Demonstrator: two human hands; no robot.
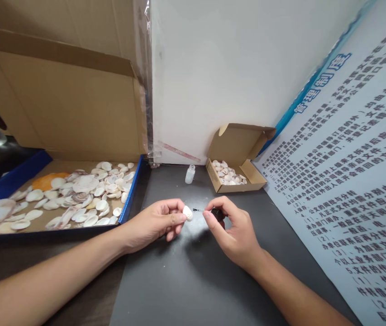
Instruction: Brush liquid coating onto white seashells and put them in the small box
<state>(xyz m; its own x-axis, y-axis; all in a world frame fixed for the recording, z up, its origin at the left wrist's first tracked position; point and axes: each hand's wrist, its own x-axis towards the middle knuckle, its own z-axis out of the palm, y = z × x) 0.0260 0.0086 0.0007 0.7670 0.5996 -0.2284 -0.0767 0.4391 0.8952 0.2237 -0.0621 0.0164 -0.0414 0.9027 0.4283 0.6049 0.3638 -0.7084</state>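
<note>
1. Counter (186,290): dark grey area, dark brownish strip at left; can't tell if the grey is a separate mat.
2. Blue-sided box (16,174), left, lid up.
3. Small cardboard box (243,186), far right, lid up.
4. Clear bottle (189,175): upright, just left of small box.

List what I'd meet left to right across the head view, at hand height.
Open blue-walled cardboard box of seashells → left grip → small white seashell with dark dots → thin black-bristled brush → right grip → pale sign with dark printed text.
</note>
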